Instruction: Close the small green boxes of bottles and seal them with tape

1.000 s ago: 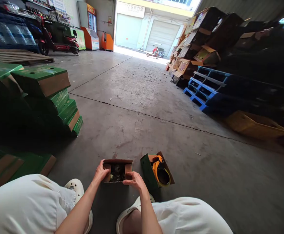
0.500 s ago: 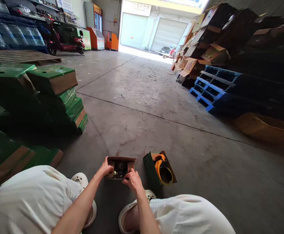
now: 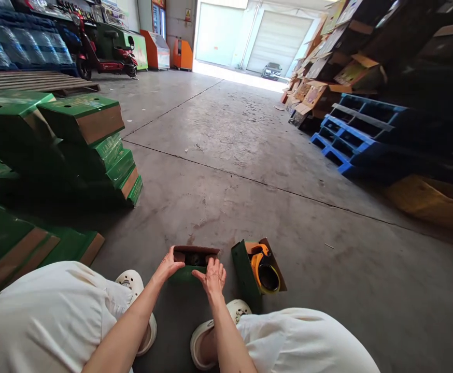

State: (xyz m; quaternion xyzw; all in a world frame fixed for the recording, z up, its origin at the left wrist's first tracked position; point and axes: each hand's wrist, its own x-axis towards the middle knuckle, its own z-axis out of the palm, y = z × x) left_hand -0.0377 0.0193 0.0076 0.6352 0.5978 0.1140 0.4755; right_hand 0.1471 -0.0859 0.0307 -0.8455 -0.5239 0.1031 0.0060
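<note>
A small green cardboard box (image 3: pixel 185 276) with brown insides stands on the floor between my feet, its top partly open. Something dark and rounded shows inside, too shaded to name. My left hand (image 3: pixel 169 266) grips the box's left end, thumb over the near edge. At the right end, my right hand (image 3: pixel 212 275) holds the box with its fingers over the edge and its thumb stretched left along the near flap. Just right of it sits a second green box (image 3: pixel 245 269), open, with an orange tape dispenser (image 3: pixel 261 259) in it.
Stacked green cartons (image 3: pixel 98 124) stand at the left, near a wooden pallet (image 3: pixel 36 82) and a red scooter (image 3: pixel 110 63). On the right are blue pallets (image 3: pixel 351 134) and piled cardboard boxes (image 3: pixel 320 93). My white clogs (image 3: pixel 131 282) flank the held box.
The held box's near flap has come up, showing green and narrowing the opening. My right hand has shifted up with its fingers more spread. The view has tilted slightly down.
</note>
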